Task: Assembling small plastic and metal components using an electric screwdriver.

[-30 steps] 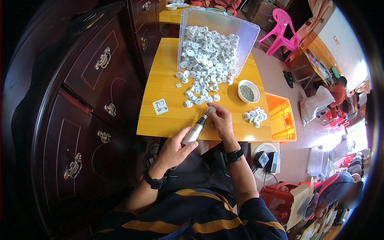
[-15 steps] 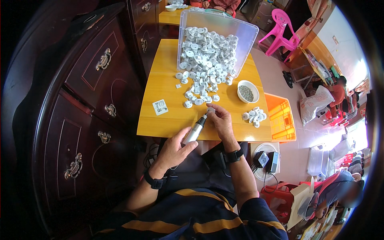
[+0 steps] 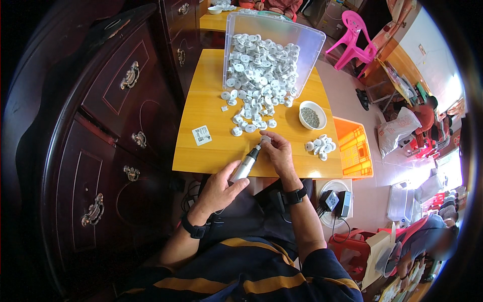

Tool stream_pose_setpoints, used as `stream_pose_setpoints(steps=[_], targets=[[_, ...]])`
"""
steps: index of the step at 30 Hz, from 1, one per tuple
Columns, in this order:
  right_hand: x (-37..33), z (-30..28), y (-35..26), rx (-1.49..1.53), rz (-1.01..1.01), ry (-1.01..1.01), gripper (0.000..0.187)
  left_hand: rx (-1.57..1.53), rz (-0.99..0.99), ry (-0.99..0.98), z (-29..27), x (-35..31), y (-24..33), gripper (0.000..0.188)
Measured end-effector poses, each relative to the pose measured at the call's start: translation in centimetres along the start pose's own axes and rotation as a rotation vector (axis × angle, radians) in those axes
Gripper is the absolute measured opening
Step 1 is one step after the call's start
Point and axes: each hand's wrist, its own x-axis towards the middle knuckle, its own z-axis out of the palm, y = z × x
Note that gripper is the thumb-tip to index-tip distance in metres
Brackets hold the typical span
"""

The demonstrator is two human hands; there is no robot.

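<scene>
My left hand (image 3: 221, 187) is wrapped round an electric screwdriver (image 3: 245, 167) with a silver body and black nose, tilted up and to the right. Its tip meets a small white plastic part (image 3: 264, 139), pinched in the fingers of my right hand (image 3: 277, 152). Those fingers partly hide the part. Just beyond lie loose white plastic parts (image 3: 250, 128), spilling from a heap in a clear plastic bin (image 3: 311, 63) tipped on its side. Right of my right hand stands a white bowl (image 3: 322, 120) of small metal screws, with a small pile of white parts (image 3: 320, 146) nearer me.
A printed white card (image 3: 202, 135) lies on the left of the yellow wooden table (image 3: 201, 160). Dark wooden drawers (image 3: 115, 95) stand close on the left. An orange crate (image 3: 354, 151) sits against the table's right side. Black power boxes (image 3: 336, 202) rest lower right; other people sit farther right.
Almost nothing differs. Both hands keep the same hold, with the screwdriver tip still at the white part; the whole view has shifted very slightly.
</scene>
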Motion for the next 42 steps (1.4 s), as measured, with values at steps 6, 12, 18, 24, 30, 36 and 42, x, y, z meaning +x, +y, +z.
stream_pose_setpoints(steps=[6, 12, 18, 24, 30, 36, 42], targets=[[-0.2, 0.1, -0.5, 0.029, 0.055, 0.016, 0.028, 0.002, 0.034, 0.004, 0.1, 0.1, -0.5, 0.056], [-0.3, 0.2, -0.7, 0.020, 0.048, 0.017, 0.026, 0.018, 0.069, 0.003, 0.1, 0.1, -1.0, 0.058], [-0.2, 0.0, -0.2, 0.020, 0.054, 0.001, 0.027, 0.009, 0.082, 0.007, 0.2, 0.0, -1.2, 0.058], [-0.1, -0.1, 0.2, 0.049, 0.038, -0.003, 0.027, 0.016, 0.011, 0.009, 0.0, 0.0, -0.3, 0.055], [0.2, -0.3, 1.0, 0.045, 0.025, -0.002, 0.027, 0.005, 0.037, 0.004, 0.1, 0.0, -0.5, 0.056], [-0.1, 0.0, 1.4, -0.201, -0.199, 0.045, 0.030, -0.011, -0.064, -0.016, -0.1, -0.1, -0.4, 0.052], [-0.4, 0.0, 1.2, -0.308, -0.224, 0.047, 0.030, -0.142, -0.074, -0.021, 0.3, -0.1, -0.3, 0.049]])
